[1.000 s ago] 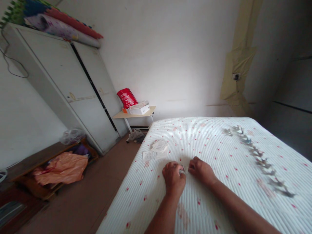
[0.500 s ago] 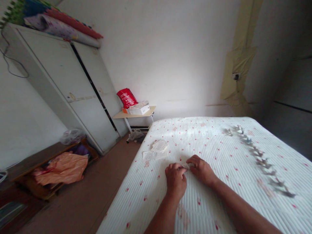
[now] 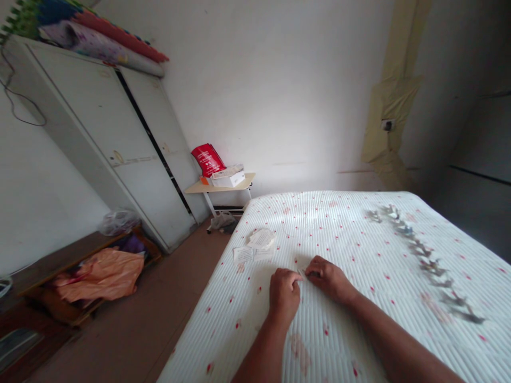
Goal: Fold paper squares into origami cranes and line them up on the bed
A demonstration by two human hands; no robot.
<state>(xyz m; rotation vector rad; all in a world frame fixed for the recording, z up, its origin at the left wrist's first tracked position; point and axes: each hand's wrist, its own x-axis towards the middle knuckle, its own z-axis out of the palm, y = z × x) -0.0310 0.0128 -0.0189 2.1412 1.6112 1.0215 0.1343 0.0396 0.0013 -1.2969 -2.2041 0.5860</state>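
Over the middle of the mattress (image 3: 325, 332), my left hand (image 3: 285, 292) and my right hand (image 3: 329, 279) face each other with fingers bent in. A small folded piece of paper (image 3: 302, 272) shows pale between their fingertips. Both hands pinch it, though the fingers cover most of it. Beyond my left hand lie several loose printed paper sheets (image 3: 261, 239), partly overlapping. To the right, a row of small folded paper figures (image 3: 433, 266) runs slantwise across the mattress; they look blurred.
Left of the mattress is brown floor (image 3: 171, 298) with a low wooden bench (image 3: 40, 271) bearing an orange plastic bag (image 3: 99, 274). A grey wardrobe (image 3: 120, 127) stands behind. By the wall, a small table (image 3: 194, 187) carries a red bag (image 3: 207, 159) and a white box (image 3: 229, 180).
My left hand has shifted slightly left, and its fingers have curled further. Less of the paper shows between the hands now. My right hand has barely moved.
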